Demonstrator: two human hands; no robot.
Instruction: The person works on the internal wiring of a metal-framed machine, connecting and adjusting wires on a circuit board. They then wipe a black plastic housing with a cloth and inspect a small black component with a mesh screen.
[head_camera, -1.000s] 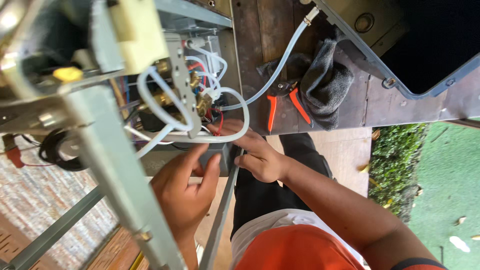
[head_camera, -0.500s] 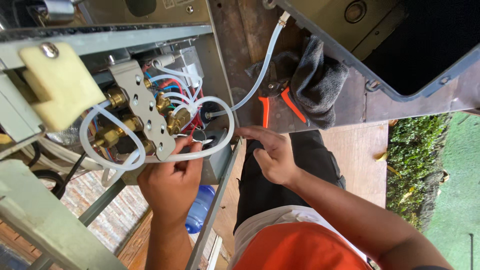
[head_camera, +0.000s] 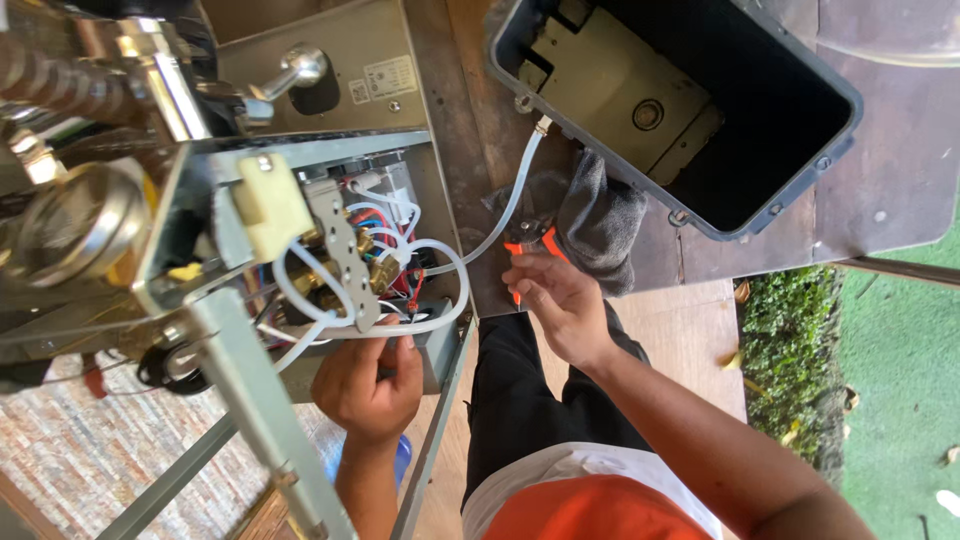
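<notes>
Brown worktop (head_camera: 470, 150) carries an opened machine (head_camera: 300, 260). Left hand (head_camera: 368, 385), at 7 o'clock, pinches white tubing (head_camera: 440, 310). Right hand (head_camera: 560, 305), open, touches orange pliers (head_camera: 530, 248) at centre, beside grey cloth (head_camera: 600, 225). Tugging could kink tubing or loosen fittings.

The left hand (head_camera: 368, 385) is raised toward 12 o'clock, fingers curled shut, knuckles facing the camera, forearm dropping to 6 o'clock. The right hand (head_camera: 558, 305) reaches toward 11 o'clock, fingers loosely bent, its forearm running off toward 5 o'clock.
</notes>
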